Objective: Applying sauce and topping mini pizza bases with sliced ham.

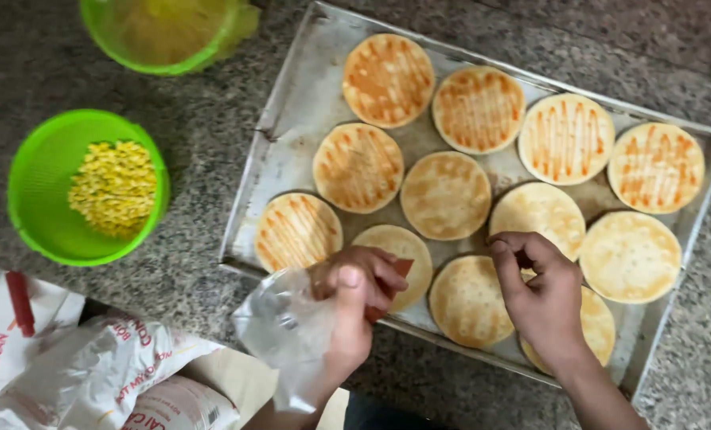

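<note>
Left hand (355,299) clamped on a clear plastic piping bag (288,330), its reddish tip poking out past my fingers (375,267) toward the right, over the plain round flatbread (399,251) at the near edge of the metal tray (292,119). Bag's long axis runs lower left to upper right. Right hand (542,299) just beside, fingers curled together, pinching near another plain round; what they grip, I cannot tell. Sauce-striped rounds lie farther back. Green bowl of corn (49,187) well left on the desk.

Green bowl of corn (115,188), another green bowl (164,32), perhaps lined.
</note>
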